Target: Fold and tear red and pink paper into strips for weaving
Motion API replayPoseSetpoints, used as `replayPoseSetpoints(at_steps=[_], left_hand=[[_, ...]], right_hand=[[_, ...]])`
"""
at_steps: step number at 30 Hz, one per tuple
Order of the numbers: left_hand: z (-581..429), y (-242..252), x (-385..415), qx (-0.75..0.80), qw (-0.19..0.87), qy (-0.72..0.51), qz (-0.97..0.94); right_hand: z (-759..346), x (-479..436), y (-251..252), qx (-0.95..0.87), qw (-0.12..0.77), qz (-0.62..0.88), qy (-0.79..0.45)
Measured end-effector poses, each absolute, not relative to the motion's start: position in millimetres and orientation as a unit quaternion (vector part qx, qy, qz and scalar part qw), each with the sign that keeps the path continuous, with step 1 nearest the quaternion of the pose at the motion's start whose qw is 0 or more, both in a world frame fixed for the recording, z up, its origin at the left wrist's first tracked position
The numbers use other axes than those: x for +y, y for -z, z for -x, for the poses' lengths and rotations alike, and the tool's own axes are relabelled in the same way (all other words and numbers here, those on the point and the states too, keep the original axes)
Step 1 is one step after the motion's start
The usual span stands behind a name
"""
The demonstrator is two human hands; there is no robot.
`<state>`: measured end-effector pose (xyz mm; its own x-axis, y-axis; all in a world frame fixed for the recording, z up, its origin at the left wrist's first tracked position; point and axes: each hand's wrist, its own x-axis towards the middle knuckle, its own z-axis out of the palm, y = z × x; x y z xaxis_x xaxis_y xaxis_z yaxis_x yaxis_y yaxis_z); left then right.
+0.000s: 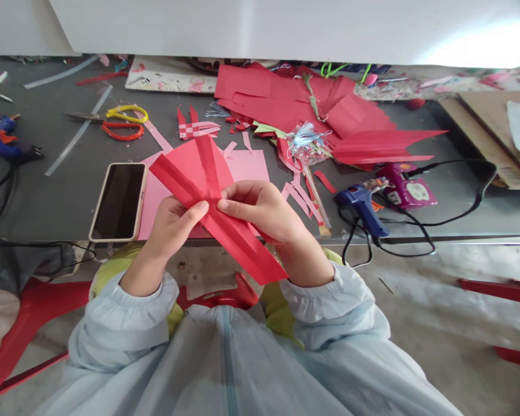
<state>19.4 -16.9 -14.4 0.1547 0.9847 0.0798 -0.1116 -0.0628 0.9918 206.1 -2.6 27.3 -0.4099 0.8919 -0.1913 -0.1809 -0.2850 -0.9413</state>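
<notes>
A folded sheet of red paper [201, 173] with pleated creases is held up in front of me, above the table's near edge. My left hand [173, 222] pinches it from the left, thumb pressed on a crease. My right hand [260, 208] grips it from the right, fingers curled round the paper, thumb meeting the left thumb at the middle fold. The lower end of the paper [260, 263] reaches down past my right wrist. Pink paper [247, 167] lies flat on the table behind it.
On the grey table [47, 196] lie a phone [119, 201], scissors [117, 121], a woven paper piece [195, 128], a pile of red paper [329, 110], a blue glue gun [364, 205], a purple one [405, 188] and another [2, 138] far left. Cardboard [489, 127] sits right.
</notes>
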Motion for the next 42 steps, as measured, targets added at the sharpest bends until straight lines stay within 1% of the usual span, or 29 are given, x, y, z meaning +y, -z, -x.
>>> replayPoseSetpoints(at_steps=[3,8,17,22,31,36,42], left_hand=[[-19.9,11.2,-16.5,0.413,0.549,-0.491,-0.536],[-22.0,3.7,-16.7,0.383,0.583,-0.44,-0.565],[-23.3,9.9,-17.1,0.373,0.602,-0.462,-0.533],[-24.1,8.7,-17.9,0.371,0.595,-0.472,-0.534],[-23.4,5.8,-18.2,0.383,0.583,-0.465,-0.545],[-21.8,9.4,-18.0,0.391,0.588,-0.47,-0.529],[-23.1,7.4,-17.7,0.379,0.589,-0.458,-0.548]], right_hand=[[-208.1,-2.0,-25.8,-0.479,0.386,0.399,-0.68],[-206.9,-2.0,-22.7,-0.498,0.404,0.396,-0.657],[-202.3,-4.0,-25.6,-0.48,0.423,0.392,-0.661],[-201.7,-4.6,-25.7,-0.472,0.431,0.378,-0.67],[-203.0,-4.6,-25.0,-0.454,0.431,0.362,-0.691],[-207.1,-3.9,-26.8,-0.454,0.394,0.393,-0.696],[-208.7,-3.2,-26.3,-0.469,0.402,0.398,-0.679]])
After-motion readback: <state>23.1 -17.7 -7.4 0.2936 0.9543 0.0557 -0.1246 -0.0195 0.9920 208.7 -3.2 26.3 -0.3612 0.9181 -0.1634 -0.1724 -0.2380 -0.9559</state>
